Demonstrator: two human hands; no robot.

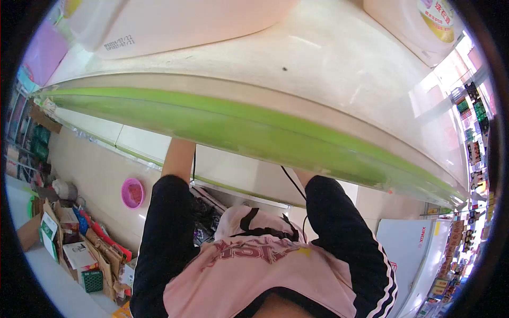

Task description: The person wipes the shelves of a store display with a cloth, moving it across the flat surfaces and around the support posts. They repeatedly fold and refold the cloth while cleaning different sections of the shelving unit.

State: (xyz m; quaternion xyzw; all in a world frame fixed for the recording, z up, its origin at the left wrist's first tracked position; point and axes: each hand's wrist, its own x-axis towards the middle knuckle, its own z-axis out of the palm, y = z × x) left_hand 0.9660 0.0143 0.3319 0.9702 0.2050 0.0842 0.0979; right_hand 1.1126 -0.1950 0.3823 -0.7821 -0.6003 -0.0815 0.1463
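Observation:
Both my forearms reach forward beneath a shelf (pixel 339 79) with a green front strip (pixel 228 119). My left forearm (pixel 180 159) passes under the strip, and the hand beyond it is hidden. Only a short stretch of my right forearm (pixel 303 176) shows below the strip; that hand is hidden too. What either hand touches or holds cannot be seen. On the shelf above stand a large pale pink bottle (pixel 175 26) with a printed date and another pale bottle (pixel 408 26) with a yellow and red label. A lower white shelf (pixel 143 140) shows below the strip.
A pink basket (pixel 132 193) stands on the floor at left, near a pile of flattened cardboard boxes (pixel 98 249). A white chest freezer (pixel 408 249) is at right. Black cables (pixel 292 183) hang near my right arm. Stocked shelves (pixel 474 153) line the far right.

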